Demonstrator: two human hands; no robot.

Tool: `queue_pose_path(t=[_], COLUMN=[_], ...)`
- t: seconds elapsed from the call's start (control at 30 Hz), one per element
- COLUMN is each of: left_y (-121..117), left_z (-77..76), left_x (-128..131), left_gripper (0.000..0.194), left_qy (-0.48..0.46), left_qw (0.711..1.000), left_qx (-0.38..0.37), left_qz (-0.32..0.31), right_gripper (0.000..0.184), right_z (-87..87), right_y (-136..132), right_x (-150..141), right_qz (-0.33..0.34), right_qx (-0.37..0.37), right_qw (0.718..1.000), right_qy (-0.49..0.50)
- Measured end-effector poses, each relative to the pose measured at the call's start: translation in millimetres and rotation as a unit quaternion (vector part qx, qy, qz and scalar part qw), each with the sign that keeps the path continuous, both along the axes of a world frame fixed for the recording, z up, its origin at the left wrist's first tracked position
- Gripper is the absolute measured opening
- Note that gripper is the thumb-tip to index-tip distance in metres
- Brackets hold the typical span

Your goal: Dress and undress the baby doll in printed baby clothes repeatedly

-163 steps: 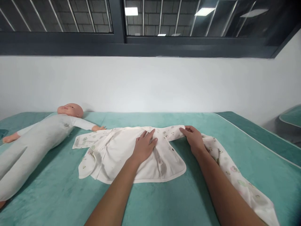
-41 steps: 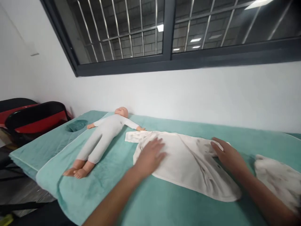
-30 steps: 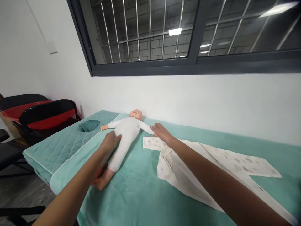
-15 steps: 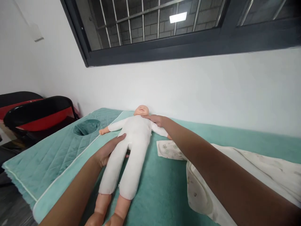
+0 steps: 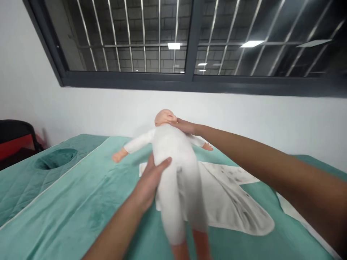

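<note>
A baby doll with a white cloth body hangs face up in both hands, tilted, its feet cut off at the bottom edge. My left hand grips its hip, thumb on the front and the fingers hidden behind. At the neck and shoulder, my right hand supports the doll; part of its fingers is hidden by the head. Beneath and beside the doll, a white baby garment with a small print lies spread on the green padded cover.
The green cover has a round hole at the left. Another pale cloth lies at the right, partly behind my forearm. A white wall and a barred window stand behind. A black and red chair is at far left.
Both hands have lifted the doll off the cover and carried it right, over the garment. The view has turned to the right, showing more of the window.
</note>
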State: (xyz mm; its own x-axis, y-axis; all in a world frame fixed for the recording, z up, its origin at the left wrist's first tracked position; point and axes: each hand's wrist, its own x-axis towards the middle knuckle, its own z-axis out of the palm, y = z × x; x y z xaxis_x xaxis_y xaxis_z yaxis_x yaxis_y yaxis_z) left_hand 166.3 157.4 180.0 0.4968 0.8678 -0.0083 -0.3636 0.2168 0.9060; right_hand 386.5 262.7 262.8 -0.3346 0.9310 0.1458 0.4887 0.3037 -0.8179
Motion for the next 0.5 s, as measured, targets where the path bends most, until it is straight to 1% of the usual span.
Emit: queue_pose_path(t=[0.07,0.1,0.17,0.23,0.27,0.3,0.33,0.4,0.43,0.47,0.5], left_y=[-26,-37,-57,-71,-74,-75,-73,-60,-51,-41,-30], left_z=[-15.1,-23.6,-40.6,-56.2,-63.3,-69.8,-75.7,-85.3,-89.0,-92.0,-94.4], left_x=[37,54,81,98,104,107,109,110,109,108,108], left_gripper=[0.069,0.069,0.068,0.066,0.065,0.064,0.064,0.061,0.061,0.062,0.061], left_qy=[0.003,0.007,0.015,0.028,0.037,0.049,0.066,0.115,0.147,0.184,0.223], left_qw=[0.999,0.999,0.997,0.994,0.992,0.990,0.988,0.984,0.981,0.977,0.970], left_qx=[-0.024,-0.037,-0.058,-0.076,-0.084,-0.090,-0.094,-0.089,-0.076,-0.054,-0.020], left_qz=[-0.025,-0.034,-0.058,-0.078,-0.089,-0.096,-0.099,-0.102,-0.100,-0.096,-0.091], right_gripper=[0.048,0.049,0.056,0.068,0.075,0.081,0.086,0.090,0.089,0.085,0.079], right_z=[-8.4,-16.2,-37.5,-62.7,-75.0,-86.2,-95.3,-105.4,-106.1,-104.3,-100.8], right_y=[-41,-60,-91,-113,-121,-127,-131,-136,-138,-138,-138], right_x=[31,45,70,91,100,109,116,128,130,130,127], right_qz=[-0.028,-0.058,-0.153,-0.244,-0.274,-0.289,-0.291,-0.280,-0.279,-0.282,-0.287], right_qx=[0.019,0.014,-0.017,-0.051,-0.064,-0.076,-0.085,-0.088,-0.071,-0.036,0.012], right_qw=[0.999,0.998,0.987,0.966,0.957,0.952,0.950,0.947,0.940,0.927,0.909], right_qy=[-0.023,-0.032,-0.050,-0.068,-0.070,-0.072,-0.078,-0.130,-0.182,-0.243,-0.303])
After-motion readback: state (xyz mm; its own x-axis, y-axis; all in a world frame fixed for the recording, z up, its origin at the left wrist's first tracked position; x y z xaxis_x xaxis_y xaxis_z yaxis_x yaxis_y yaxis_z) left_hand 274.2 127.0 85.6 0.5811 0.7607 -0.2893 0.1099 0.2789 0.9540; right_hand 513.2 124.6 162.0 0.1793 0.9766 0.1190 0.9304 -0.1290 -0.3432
